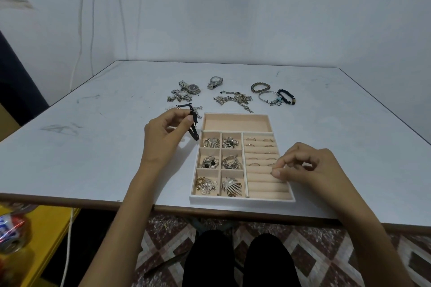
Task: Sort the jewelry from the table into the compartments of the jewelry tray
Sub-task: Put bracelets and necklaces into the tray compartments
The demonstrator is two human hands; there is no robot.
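Note:
A beige jewelry tray lies at the table's near edge. Its six small left compartments hold brooches and earrings, its ring rolls hold several rings, and its long top compartment holds nothing. My left hand pinches a black necklace that dangles just left of the tray's top corner. My right hand hovers over the ring rolls with fingers curled; whether it holds a ring is unclear. Watches, chains and bracelets lie beyond the tray.
A silver chain lies on the table behind my left hand. A yellow stool with a crushed can stands at lower left. The wall is close behind the table's far edge. My knees are under the table's front edge.

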